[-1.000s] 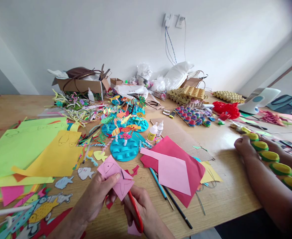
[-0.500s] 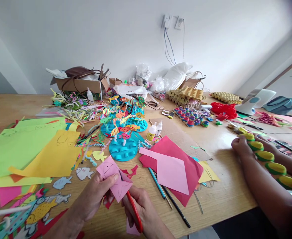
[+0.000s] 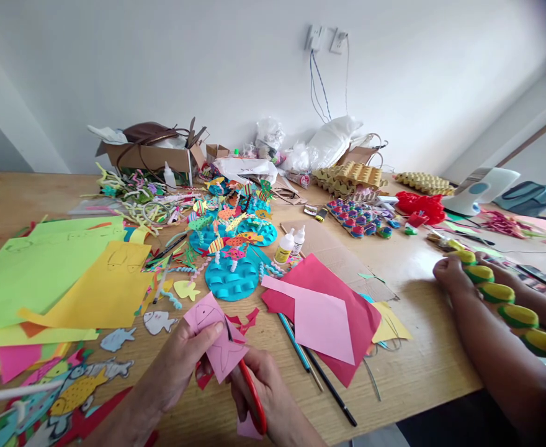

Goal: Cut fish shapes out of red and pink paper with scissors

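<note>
My left hand [image 3: 190, 347] pinches a piece of pink paper [image 3: 206, 312] between thumb and fingers. A fish is drawn on it in pencil outline. Red-handled scissors [image 3: 256, 400] are in my right hand [image 3: 270, 388], its fingers wrapped round the handles. The dark blade lies against the paper's right part, beside the drawn fish, and the paper is cut there. Red paper scraps [image 3: 249, 321] lie just behind the paper. Beneath my right hand, a pink scrap [image 3: 249, 428] shows in part.
Cut-out paper fish [image 3: 80, 392] lie at left below yellow paper [image 3: 100, 288]. Blue discs [image 3: 232, 277] bearing paper fish stand ahead, beside glue bottles [image 3: 284, 246]. Red paper [image 3: 319, 273] and pencils [image 3: 331, 388] lie right. Another person's hands [image 3: 454, 276] hold a yellow-green egg-carton strip [image 3: 496, 292].
The scissors' dark blade shows more clearly at the paper, and the paper has shifted slightly to the right. The view has moved a little. The other person's hands look nearly still.
</note>
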The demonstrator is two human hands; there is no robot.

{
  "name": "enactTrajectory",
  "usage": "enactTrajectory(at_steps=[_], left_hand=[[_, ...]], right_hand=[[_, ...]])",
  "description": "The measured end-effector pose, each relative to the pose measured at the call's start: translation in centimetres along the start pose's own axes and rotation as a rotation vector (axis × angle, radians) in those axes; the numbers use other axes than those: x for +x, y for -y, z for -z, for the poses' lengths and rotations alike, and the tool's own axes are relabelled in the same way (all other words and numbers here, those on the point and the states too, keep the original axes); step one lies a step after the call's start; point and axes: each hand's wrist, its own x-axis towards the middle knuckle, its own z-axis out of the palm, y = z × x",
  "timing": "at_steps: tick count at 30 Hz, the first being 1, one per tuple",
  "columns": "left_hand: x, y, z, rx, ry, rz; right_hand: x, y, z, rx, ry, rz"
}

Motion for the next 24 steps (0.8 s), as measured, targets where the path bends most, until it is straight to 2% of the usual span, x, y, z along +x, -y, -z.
enactTrajectory(at_steps=[8, 16, 24], left_hand=[[0.3, 0.9, 0.5, -0.022, -0.005, 0.008], [-0.1, 0.3, 0.4, -0.001, -0.015, 0.04], [0.0, 0.4, 0.4, -0.047, -0.047, 0.013]], right_hand=[[0.0, -1.0, 0.1, 0.035, 0.012, 0.026], [0.0, -0.3, 0.1, -0.028, 0.005, 0.033], [-0.1, -1.1, 0.2, -0.054, -0.015, 0.017]])
